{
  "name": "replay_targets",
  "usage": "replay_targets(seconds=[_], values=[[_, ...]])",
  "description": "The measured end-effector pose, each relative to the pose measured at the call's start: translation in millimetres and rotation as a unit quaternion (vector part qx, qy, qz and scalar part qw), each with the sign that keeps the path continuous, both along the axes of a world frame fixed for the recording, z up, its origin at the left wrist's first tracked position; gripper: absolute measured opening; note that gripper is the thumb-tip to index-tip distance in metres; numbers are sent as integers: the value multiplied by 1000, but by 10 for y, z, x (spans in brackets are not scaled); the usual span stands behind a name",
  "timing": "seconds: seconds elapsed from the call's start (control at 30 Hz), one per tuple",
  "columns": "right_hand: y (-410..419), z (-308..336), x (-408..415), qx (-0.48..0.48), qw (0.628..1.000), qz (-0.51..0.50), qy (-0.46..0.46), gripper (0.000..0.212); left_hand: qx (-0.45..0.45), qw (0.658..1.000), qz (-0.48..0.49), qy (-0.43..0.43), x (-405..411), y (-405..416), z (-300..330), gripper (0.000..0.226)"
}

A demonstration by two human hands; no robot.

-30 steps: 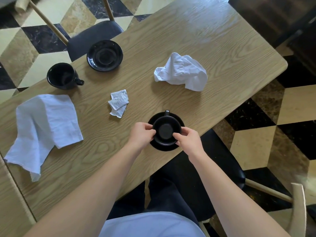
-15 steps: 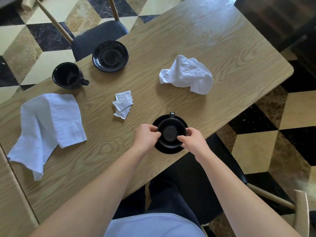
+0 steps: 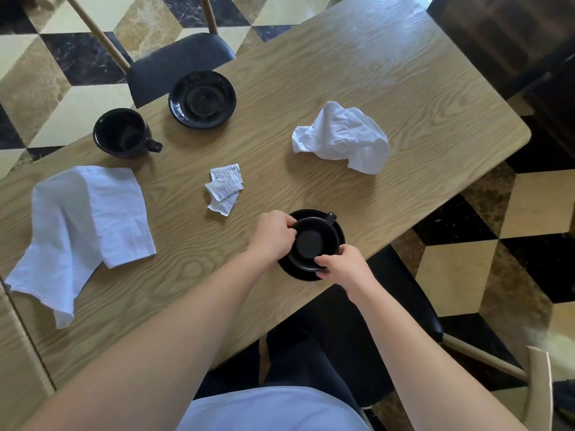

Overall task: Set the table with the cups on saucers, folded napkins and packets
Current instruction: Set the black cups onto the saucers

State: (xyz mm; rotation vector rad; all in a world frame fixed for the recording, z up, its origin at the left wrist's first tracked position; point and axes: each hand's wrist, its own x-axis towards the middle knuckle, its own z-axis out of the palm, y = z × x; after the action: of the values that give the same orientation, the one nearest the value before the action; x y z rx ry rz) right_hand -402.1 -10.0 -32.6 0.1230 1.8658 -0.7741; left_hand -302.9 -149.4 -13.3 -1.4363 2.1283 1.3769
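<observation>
Cup (image 3: 312, 244) sits on its saucer (image 3: 337, 227) at the near edge of the table (image 3: 389, 76), and both hands grasp it: the left hand (image 3: 273, 236) curls round the left of its rim, the right hand (image 3: 342, 265) pinches the near rim with curled fingers. Since a second ago the handle (image 3: 330, 217) has swung from pointing straight away to pointing up and to the right, so the cup has been turned on the saucer; the right hand has slid round to the near side, and the left has stayed on its side.

Just left of the hands lies a small heap of packets (image 3: 224, 188). Farther right, a crumpled napkin (image 3: 342, 136) stands bunched on the wood. A second napkin (image 3: 84, 225), loosely spread, lies at the left, one corner hanging over the table edge. Beyond it a second cup (image 3: 123, 133) stands on bare wood, handle to the right, with an empty saucer (image 3: 202, 99) beside it, apart from it. A dark chair (image 3: 180, 65) is tucked in past them. Nothing lies between the hands and the packets.
</observation>
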Motion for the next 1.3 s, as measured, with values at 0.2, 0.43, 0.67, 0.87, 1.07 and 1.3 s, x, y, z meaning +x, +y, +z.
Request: replay_targets(seconds=[0.2,0.43,0.67,0.87,1.07,1.3], values=[[-15,-18,93,-24,995,-70,-60,43,-38,995,-93,-21,-134,-105,-27,27],[-36,-7,37,-26,995,-60,-73,47,-61,991,-113,-36,-150,-125,1,23],[-46,57,-8,-15,997,-6,-81,43,-46,990,-130,-36,-186,-175,-25,17],[-65,395,-312,108,985,119,60,67,-19,988,142,60,69,-587,135,50],[-913,777,-194,99,889,334,296,58,47,870,466,158,794,-1234,231,19],[-2570,784,398,-77,837,457,292,36,117,735,627,229,1416,-1903,297,19]])
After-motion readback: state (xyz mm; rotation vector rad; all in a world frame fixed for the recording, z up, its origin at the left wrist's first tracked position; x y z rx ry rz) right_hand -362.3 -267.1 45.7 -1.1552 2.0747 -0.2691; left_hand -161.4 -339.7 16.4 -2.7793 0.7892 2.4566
